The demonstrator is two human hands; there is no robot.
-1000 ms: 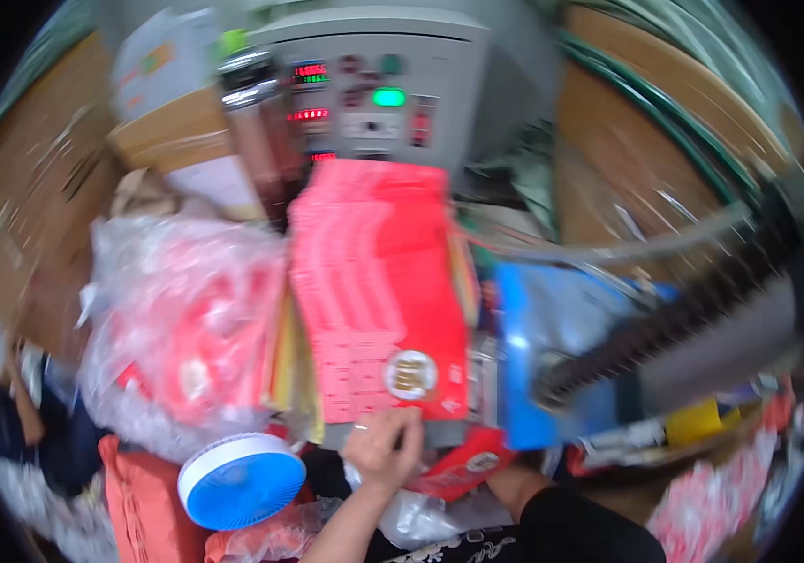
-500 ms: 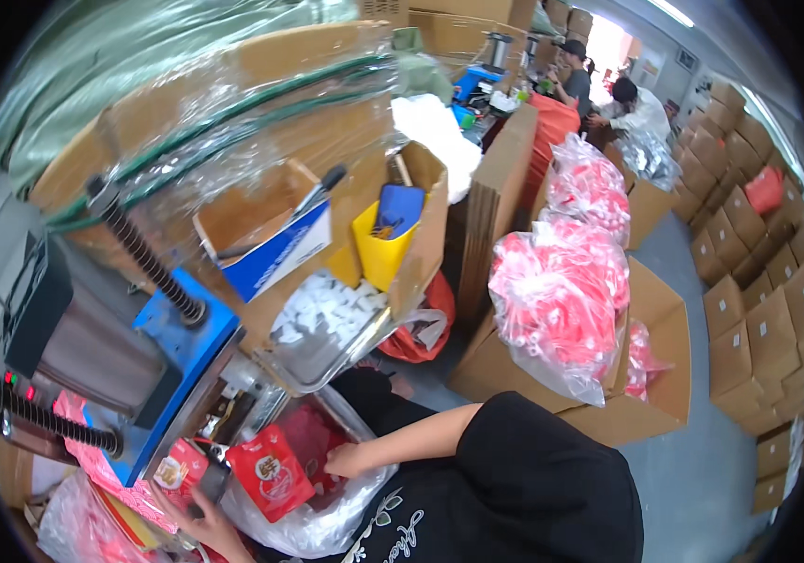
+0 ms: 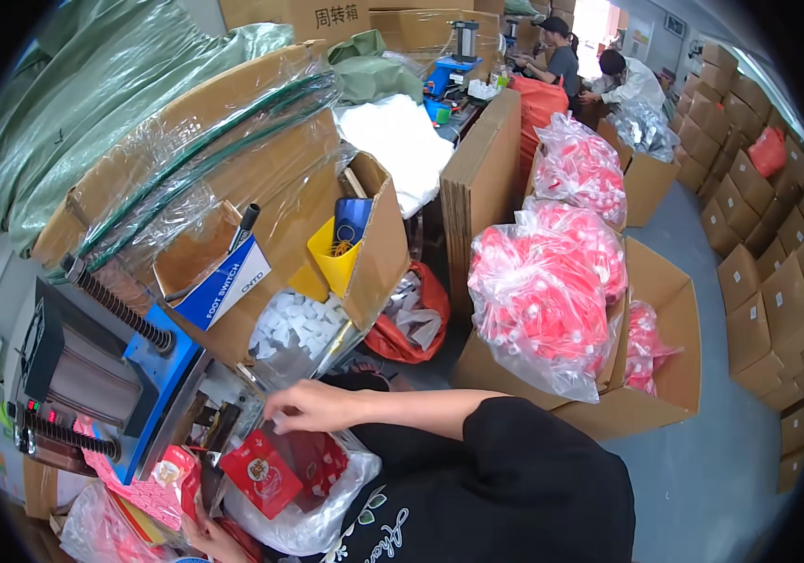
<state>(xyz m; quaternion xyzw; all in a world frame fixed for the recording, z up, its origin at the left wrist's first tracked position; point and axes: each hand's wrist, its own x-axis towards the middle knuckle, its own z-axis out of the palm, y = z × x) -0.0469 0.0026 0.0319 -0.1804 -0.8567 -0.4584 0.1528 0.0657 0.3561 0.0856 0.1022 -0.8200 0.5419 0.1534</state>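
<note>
Stacked cartons (image 3: 770,305), filled plastic bags (image 3: 543,300) and a blue press (image 3: 164,371) mark a workshop.

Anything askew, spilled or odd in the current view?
Nothing looks clearly spilled or damaged. Two mild oddities: a red pouch lies askew on the crumpled clear plastic in front of the person, and a lone red bag sits on the stacked brown cartons, standing out among plain boxes.

Bright red pouch (image 3: 261,476) with its white-and-gold print just below the right fingers (image 3: 280,402), small white pieces (image 3: 297,328) above them, a yellow cup (image 3: 334,263) higher still, vivid blue plate (image 3: 164,373) off left, plain brown cardboard (image 3: 477,202) up right!
</note>
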